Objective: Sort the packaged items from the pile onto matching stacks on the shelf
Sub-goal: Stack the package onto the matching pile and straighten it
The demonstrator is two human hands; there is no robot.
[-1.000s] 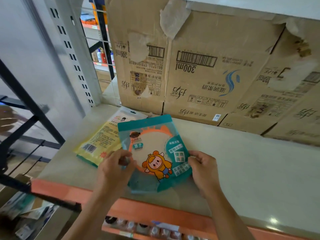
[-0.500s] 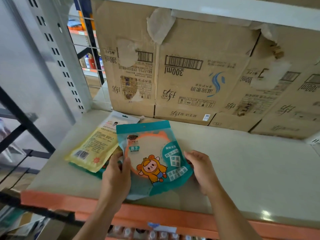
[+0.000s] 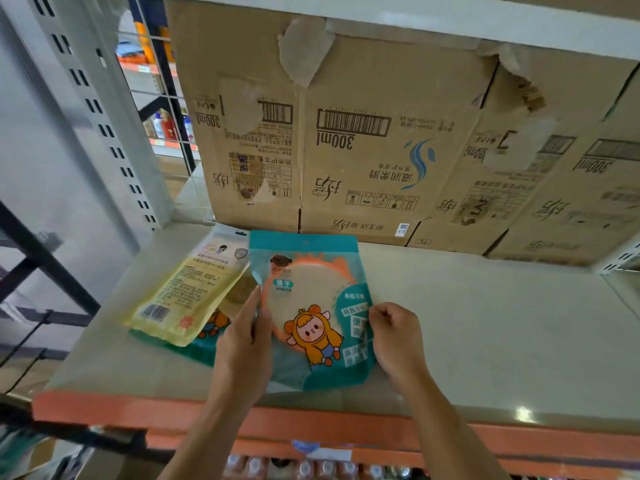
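Observation:
A teal packet (image 3: 311, 299) with an orange-rimmed mirror and a cartoon figure lies on the shelf board (image 3: 485, 341), near its front edge. My left hand (image 3: 246, 344) rests on the packet's left edge with straight fingers. My right hand (image 3: 394, 337) pinches its right edge with curled fingers. To the left lies a yellow packet (image 3: 187, 292) with a barcode, on top of another teal packet (image 3: 204, 344) of the same cartoon kind, which is mostly hidden.
Large cardboard boxes (image 3: 363, 150) printed 300ml stand along the back of the shelf. An orange front rail (image 3: 311, 427) edges the board, with bottles (image 3: 311, 469) below. A perforated grey upright (image 3: 100, 109) stands at the left. A dark metal rack (image 3: 38, 258) stands at far left.
The teal mirror packet has slid further back and to the right on the shelf. My left fingers have straightened along its edge; my right hand stays on the right edge.

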